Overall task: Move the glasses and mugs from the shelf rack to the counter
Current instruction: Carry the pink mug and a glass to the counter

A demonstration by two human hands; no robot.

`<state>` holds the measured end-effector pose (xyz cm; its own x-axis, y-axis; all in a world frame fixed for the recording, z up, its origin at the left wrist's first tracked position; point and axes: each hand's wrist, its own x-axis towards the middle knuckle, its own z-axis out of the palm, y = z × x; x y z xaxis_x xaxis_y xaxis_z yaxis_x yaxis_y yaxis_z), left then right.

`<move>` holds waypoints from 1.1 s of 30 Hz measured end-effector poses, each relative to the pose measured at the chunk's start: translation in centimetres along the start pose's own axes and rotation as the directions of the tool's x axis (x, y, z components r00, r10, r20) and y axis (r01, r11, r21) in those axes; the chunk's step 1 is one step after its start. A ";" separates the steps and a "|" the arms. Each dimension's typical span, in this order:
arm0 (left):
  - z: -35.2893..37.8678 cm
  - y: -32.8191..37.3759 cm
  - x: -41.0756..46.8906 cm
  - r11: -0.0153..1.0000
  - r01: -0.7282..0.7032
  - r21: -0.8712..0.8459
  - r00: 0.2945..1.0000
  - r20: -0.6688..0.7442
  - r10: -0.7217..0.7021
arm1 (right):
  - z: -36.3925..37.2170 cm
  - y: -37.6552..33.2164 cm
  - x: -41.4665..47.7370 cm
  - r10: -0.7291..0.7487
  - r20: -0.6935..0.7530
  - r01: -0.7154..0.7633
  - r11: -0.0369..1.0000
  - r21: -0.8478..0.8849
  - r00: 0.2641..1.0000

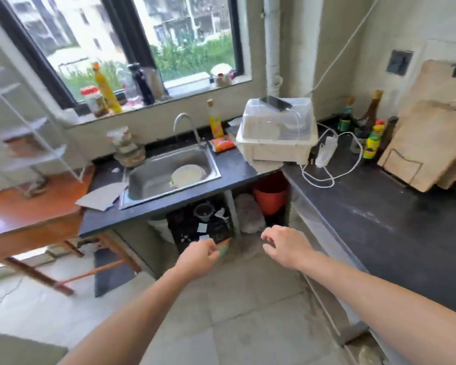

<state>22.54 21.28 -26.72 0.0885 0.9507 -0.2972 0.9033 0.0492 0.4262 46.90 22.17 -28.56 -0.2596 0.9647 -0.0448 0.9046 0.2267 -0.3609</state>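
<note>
Two bare forearms reach out over the floor. The right grip (284, 246) is narrow, fingers loosely curled, holding nothing. The left grip (198, 256) is curled; I cannot tell whether it holds the green thing (224, 250) at its fingertips. One white shelf rack (27, 129) stands far left of it, contents blurred. One dark surface (379, 219) lies ahead.

Desk (379, 206) black, faint pale smears. Sink (153, 180) steel grey; plate (187, 175) inside white. Rack (37, 143) white. Window frame (37, 56) black. Sill bottle (106, 88) yellow, orange cap. Packet (223, 144) orange. Box (277, 148) cream, lid clear. Cable (327, 177) white. Bucket (270, 198) orange-red. Boards (432, 133) pale wood. Table (32, 206) orange-brown. Floor (234, 312) pale grey tiles.
</note>
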 end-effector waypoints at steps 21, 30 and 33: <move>-21.3 -36.1 -4.0 0.794 0.436 -0.424 0.784 -0.254 -0.566 | 10.7 -40.7 27.2 -0.577 0.119 0.575 0.817 0.057 0.808; -29.8 -43.8 3.6 0.720 0.412 -0.558 0.718 -0.289 -0.634 | 11.7 -50.0 42.4 -0.629 0.079 0.620 0.776 0.117 0.773; -31.7 -46.7 4.8 0.694 0.413 -0.590 0.695 -0.288 -0.659 | 12.6 -53.2 45.6 -0.660 0.096 0.652 0.751 0.104 0.745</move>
<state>-32.51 33.28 -21.02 -0.6547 0.7163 -0.2414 0.4153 0.6077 0.6769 -17.37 52.42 -23.11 -0.8231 0.5562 0.1150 0.4751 0.7852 -0.3972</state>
